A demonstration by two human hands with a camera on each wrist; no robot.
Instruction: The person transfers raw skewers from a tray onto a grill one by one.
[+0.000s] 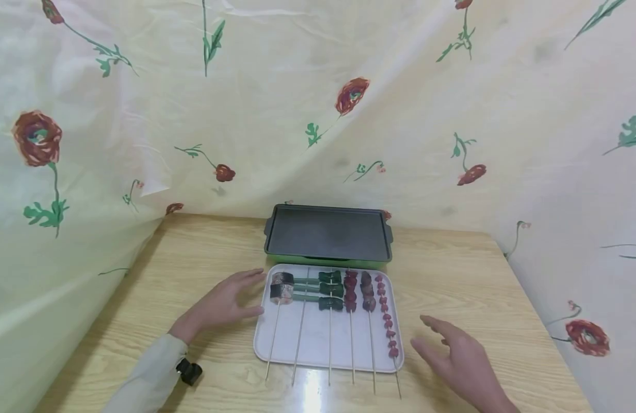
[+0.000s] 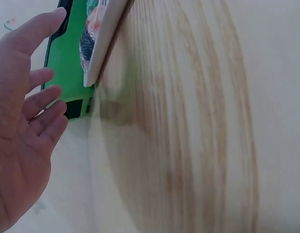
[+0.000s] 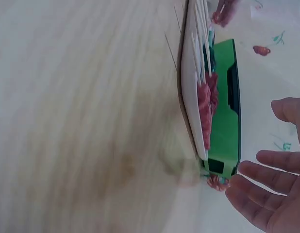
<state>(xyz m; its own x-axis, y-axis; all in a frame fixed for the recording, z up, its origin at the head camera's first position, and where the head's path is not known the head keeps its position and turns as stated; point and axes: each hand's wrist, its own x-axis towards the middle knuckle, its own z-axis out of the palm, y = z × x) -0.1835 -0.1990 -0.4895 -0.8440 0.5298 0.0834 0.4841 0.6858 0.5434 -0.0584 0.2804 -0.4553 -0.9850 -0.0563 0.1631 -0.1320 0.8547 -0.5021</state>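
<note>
A white tray (image 1: 311, 341) lies on the table with several skewers side by side, their bare sticks jutting over its near edge. Pink-and-black chunks (image 1: 282, 289) are on the leftmost skewer, dark green pieces (image 1: 331, 289) on a middle one, and small red pieces (image 1: 387, 321) on the rightmost. Beside the tray's upper left edge is my left hand (image 1: 225, 304), its fingers loosely extended and holding nothing. My right hand (image 1: 459, 358) hovers off the tray's lower right side, fingers relaxed and apart from it. Both palms show in the wrist views.
Directly behind the tray stands a green electric griddle with a flat black plate (image 1: 330, 232). The wooden table (image 1: 214, 246) extends to both sides. Flower-patterned cloth (image 1: 266, 115) hangs around the back and sides. A small black device (image 1: 189, 371) sits at my left cuff.
</note>
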